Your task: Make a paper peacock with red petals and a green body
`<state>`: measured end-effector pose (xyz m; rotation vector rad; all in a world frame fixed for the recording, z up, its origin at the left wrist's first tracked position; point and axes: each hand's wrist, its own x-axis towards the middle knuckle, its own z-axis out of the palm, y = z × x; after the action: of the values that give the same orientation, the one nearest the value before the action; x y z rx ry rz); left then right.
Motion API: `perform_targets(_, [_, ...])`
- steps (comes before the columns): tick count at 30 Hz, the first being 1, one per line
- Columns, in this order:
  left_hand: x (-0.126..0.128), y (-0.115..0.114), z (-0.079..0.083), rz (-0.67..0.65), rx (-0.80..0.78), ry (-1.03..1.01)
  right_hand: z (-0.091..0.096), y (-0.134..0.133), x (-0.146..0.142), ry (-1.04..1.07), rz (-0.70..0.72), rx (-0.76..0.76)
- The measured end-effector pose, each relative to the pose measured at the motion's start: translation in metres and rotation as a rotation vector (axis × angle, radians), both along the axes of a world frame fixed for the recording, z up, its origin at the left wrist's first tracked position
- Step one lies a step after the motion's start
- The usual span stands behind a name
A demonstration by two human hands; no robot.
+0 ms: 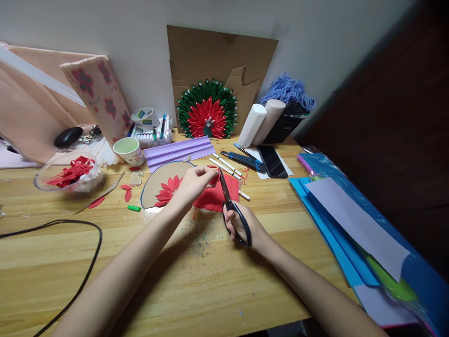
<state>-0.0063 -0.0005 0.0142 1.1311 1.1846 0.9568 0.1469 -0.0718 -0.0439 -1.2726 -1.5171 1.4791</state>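
My left hand pinches a small piece of red paper above a larger sheet of red crepe paper lying on the wooden table. My right hand grips black-handled scissors, blades pointing up toward the pinched piece. Left of my hands lies a half-round cardboard piece with red paper petals stuck on it.
A clear bowl of red scraps, a paper cup, markers, purple crepe paper, a phone and glue sticks lie behind. A red-green paper fan leans on cardboard. Coloured sheets at right, black cable at left.
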Motion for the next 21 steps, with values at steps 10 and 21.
perform_targets(10, [-0.001, 0.004, -0.003, 0.046, -0.035, -0.114, 0.002, 0.001, -0.002, 0.019, -0.022, -0.028])
perform_targets(21, [-0.002, 0.0, -0.002, -0.045, -0.095, -0.171, 0.031, 0.045, 0.069, -1.059, -0.336, 0.145])
